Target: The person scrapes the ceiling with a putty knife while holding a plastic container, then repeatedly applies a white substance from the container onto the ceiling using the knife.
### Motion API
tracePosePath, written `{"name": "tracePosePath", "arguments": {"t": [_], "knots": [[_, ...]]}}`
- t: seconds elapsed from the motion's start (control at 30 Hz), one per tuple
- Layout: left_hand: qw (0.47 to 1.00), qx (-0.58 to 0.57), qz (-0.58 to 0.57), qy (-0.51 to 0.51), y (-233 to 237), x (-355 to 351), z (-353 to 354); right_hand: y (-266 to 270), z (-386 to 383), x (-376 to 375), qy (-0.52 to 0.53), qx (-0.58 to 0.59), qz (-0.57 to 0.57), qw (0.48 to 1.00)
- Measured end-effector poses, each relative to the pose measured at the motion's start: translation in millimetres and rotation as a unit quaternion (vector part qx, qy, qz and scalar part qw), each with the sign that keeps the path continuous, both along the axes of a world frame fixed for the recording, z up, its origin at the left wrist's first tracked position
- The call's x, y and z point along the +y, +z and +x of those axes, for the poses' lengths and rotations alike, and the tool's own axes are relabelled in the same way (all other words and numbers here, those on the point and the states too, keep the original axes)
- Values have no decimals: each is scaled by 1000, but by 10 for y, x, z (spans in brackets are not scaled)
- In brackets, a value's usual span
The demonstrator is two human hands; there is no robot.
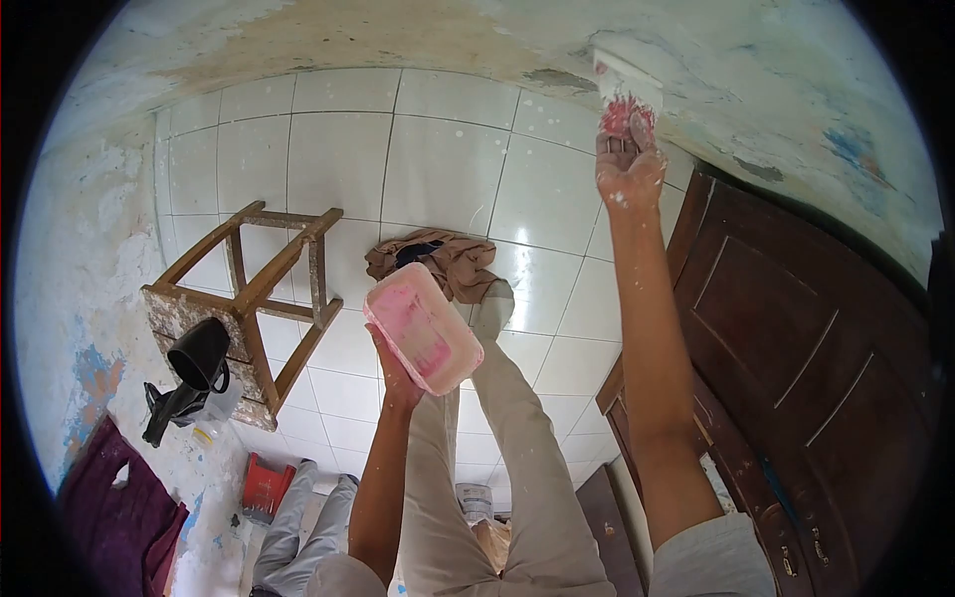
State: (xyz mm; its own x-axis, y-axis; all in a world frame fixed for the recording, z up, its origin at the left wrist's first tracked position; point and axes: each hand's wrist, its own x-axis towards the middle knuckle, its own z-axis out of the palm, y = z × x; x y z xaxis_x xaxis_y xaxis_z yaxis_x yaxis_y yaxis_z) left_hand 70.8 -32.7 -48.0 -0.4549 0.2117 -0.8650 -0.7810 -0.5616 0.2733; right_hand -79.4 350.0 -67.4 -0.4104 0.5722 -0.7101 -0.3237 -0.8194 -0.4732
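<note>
My left hand (397, 370) grips a pink rectangular plastic tub (423, 333) by its near left side. The tub is tilted toward me, its inside smeared with whitish paste. At the upper right, my right arm reaches out to the wall (477, 35). My right hand (630, 164) is closed around the red, white-spattered handle of a putty spreader (627, 80). The spreader's wide white edge lies against or very close to the wall's lower part. White smears cover my right fingers.
A paint-spattered wooden stool (249, 308) carries a black mug-like container (200, 354). Brown crumpled cloth (448, 261) lies on the tiled floor (438, 159) by my foot. A dark wooden cabinet (796, 338) stands right. A red bucket (267, 486) and blue-grey trouser legs (303, 522) are lower left.
</note>
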Motion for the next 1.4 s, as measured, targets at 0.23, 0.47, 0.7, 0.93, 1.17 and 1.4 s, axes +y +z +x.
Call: {"name": "tracePosePath", "arguments": {"t": [0.23, 0.47, 0.7, 0.93, 1.17, 1.4], "knots": [[1000, 7, -2, -10, -43, 2, -34, -1005, -26, -274, 60, -76, -78, 992], [999, 24, -10, -18, -100, -130, -92, -1212, -436, -49, 1, -39, -89, 995], [999, 25, 2, -20, -64, -182, -60, -520, -477, 59, -21, -43, -73, 996], [999, 21, 34, -29, 85, -29, -50, 338, -149, 136, -8, 33, -24, 999], [998, 21, 52, -41, 103, 123, -41, 98, 404, 204, -46, -34, -6, 998], [996, 27, 58, -55, 6, 123, -20, -1028, 179, 541, 86, 13, -55, 995]]}}
